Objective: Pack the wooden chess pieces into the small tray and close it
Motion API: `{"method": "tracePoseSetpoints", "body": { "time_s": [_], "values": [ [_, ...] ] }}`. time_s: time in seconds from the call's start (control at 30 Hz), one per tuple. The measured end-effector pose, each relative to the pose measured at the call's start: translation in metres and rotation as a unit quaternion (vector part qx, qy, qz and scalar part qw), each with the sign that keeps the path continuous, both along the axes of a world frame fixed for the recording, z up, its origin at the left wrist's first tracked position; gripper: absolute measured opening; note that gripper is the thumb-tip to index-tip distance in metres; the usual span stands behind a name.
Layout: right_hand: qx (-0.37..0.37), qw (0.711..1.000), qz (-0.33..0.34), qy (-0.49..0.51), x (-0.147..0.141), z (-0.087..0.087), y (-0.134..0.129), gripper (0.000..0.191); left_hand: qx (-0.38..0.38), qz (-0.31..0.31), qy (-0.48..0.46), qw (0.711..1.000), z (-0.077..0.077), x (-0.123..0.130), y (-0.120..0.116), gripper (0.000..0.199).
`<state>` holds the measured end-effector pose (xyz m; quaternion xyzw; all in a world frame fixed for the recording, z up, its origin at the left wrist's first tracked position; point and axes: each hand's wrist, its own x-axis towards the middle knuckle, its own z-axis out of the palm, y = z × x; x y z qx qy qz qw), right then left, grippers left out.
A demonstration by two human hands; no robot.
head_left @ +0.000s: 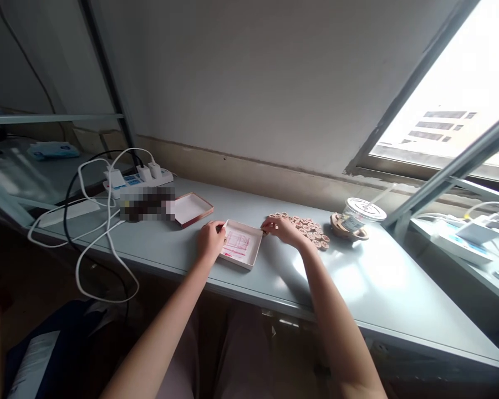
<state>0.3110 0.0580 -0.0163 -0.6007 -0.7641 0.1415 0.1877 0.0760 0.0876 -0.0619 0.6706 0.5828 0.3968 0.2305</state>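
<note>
A shallow white-walled box (254,249) lies open side up in front of me, with a pink and red printed sheet on its floor. At its left wall is my left hand (211,239), fingers closed round the edge with the thumb at the inner side. My right hand (283,228) is at the box's right back corner, its fingertips pinched on something small and dark that I cannot make out. Several round wooden pieces (311,228) with markings lie in a cluster beyond and to the right of my right hand.
The other box part (191,209) lies to the left. Behind it are a power strip (163,177) and looping white cables (108,238). A lidded cup (360,213) with a straw stands on a woven coaster (341,228) at the right. The wall runs behind the table.
</note>
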Motion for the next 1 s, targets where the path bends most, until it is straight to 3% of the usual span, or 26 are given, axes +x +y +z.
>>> {"method": "tracePoseSetpoints", "body": {
  "time_s": [0.1, 0.2, 0.4, 0.57, 0.63, 0.7, 0.83, 0.9, 1.0],
  "values": [
    [0.036, 0.998, -0.002, -0.054, 0.001, -0.004, 0.003, 0.021, -0.014, -0.004, 0.010, 1.000, 0.003, 0.000, -0.001, 0.022],
    [0.076, 0.991, -0.062, -0.095, 0.005, -0.007, 0.004, 0.016, -0.020, -0.007, 0.017, 1.000, 0.006, 0.000, -0.003, 0.022],
    [0.073, 0.991, -0.067, -0.091, 0.009, -0.013, 0.004, 0.016, -0.031, -0.004, 0.025, 0.999, 0.004, 0.000, -0.001, 0.021],
    [0.106, 0.979, -0.161, -0.062, 0.017, -0.010, 0.004, 0.028, -0.016, 0.000, -0.008, 1.000, 0.003, 0.000, 0.000, 0.039],
    [0.128, 0.983, -0.129, -0.013, 0.010, -0.006, 0.004, 0.030, -0.022, 0.008, -0.039, 0.999, 0.004, 0.000, -0.001, 0.048],
    [0.148, 0.988, -0.049, 0.018, -0.008, -0.003, 0.003, 0.027, -0.038, 0.014, -0.072, 0.997, 0.006, 0.000, -0.001, 0.047],
    [0.147, 0.981, 0.124, -0.025, -0.058, -0.007, -0.004, 0.029, -0.051, -0.039, -0.133, 0.989, 0.004, 0.002, 0.002, 0.036],
    [0.133, 0.975, 0.167, -0.060, -0.079, -0.012, -0.008, 0.030, -0.053, -0.089, -0.143, 0.984, 0.000, 0.003, 0.004, 0.029],
    [0.123, 0.973, 0.173, -0.089, -0.093, -0.017, -0.012, 0.024, -0.060, -0.113, -0.151, 0.980, -0.003, 0.004, 0.005, 0.024]
  ]
}}
